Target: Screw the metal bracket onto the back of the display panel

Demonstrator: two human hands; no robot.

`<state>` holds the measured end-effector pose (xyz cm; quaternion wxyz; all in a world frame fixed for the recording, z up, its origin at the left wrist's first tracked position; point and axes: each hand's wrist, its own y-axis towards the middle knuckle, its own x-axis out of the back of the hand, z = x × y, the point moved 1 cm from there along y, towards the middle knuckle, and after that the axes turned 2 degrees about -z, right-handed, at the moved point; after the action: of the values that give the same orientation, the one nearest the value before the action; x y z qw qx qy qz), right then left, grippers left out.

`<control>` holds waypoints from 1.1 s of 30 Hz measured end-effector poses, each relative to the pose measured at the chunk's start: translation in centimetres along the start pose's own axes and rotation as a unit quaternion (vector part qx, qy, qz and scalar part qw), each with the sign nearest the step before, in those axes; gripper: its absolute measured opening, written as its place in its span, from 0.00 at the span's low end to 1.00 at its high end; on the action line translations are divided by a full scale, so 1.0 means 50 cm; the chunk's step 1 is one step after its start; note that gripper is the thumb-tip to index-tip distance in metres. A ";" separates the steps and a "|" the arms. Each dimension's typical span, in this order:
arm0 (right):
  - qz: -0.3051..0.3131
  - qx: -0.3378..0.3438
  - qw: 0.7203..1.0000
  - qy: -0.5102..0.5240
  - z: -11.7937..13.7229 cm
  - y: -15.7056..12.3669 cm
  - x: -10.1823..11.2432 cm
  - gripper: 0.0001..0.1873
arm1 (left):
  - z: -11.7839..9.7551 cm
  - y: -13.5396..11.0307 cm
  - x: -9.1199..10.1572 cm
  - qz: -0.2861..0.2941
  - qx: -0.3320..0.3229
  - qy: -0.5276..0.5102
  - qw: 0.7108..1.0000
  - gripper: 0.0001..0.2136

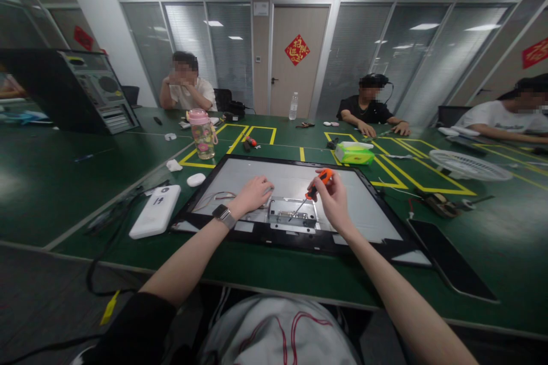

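A large flat display panel (342,188) with a black frame and grey back lies on the green table before me. A metal bracket (295,214) sits on it near its front edge. My right hand (334,199) is closed around the orange-and-black handle of a screwdriver (322,181). Its thin shaft slants down and left over the bracket; whether the tip touches a screw is too small to tell. My left hand (252,194) rests on the panel just left of the bracket, fingers extended. Thin wires run on the panel left of that hand.
Left of the panel lie a white power bank (154,212), a white case (196,179) and black cables. A pink-lided bottle (203,136) stands behind. A green tissue pack (354,153) and a dark slab (454,256) are to the right. Several people sit around the table.
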<state>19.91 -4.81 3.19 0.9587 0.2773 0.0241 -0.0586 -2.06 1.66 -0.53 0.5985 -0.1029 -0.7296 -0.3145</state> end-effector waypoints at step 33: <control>0.083 0.087 0.981 -0.154 -0.020 -0.021 -0.015 0.15 | -0.003 -0.002 0.004 0.001 0.001 -0.002 1.000 0.11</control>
<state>19.03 -5.08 1.84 0.9248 0.3479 -0.1524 -0.0224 -2.03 1.47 -0.38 0.5976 -0.1040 -0.7308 -0.3129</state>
